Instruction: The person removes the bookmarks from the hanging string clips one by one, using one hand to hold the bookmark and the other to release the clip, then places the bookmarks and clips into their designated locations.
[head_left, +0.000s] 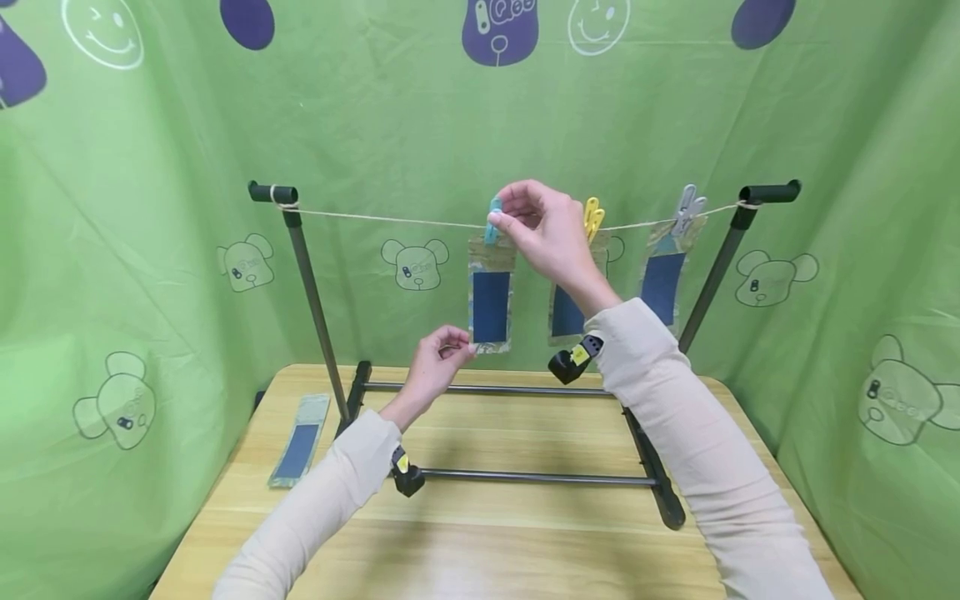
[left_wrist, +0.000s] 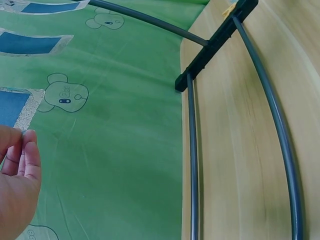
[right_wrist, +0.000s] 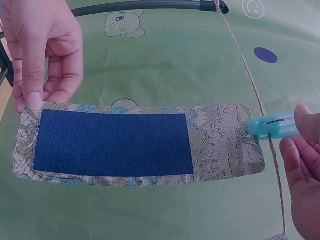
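A patterned fabric strip with a dark blue panel (head_left: 491,307) hangs from a string (head_left: 390,218). My right hand (head_left: 551,229) pinches a light blue clothespin (right_wrist: 275,126) between thumb and fingers, and the pin's jaws sit over the string and the strip's top edge. Down at the strip's lower left corner, my left hand (head_left: 438,362) pinches the edge with thumb and fingertips; the left wrist view shows the hand (left_wrist: 20,175) at that corner too. Two like strips hang farther right, one under a yellow clothespin (head_left: 593,218), the other under a grey clothespin (head_left: 687,210).
The string runs between two posts of a dark metal rack (head_left: 311,292) standing on a wooden table (head_left: 495,533). Another fabric strip (head_left: 300,442) lies on the table left of the rack. Green printed curtains (head_left: 360,108) surround the table at the back and sides.
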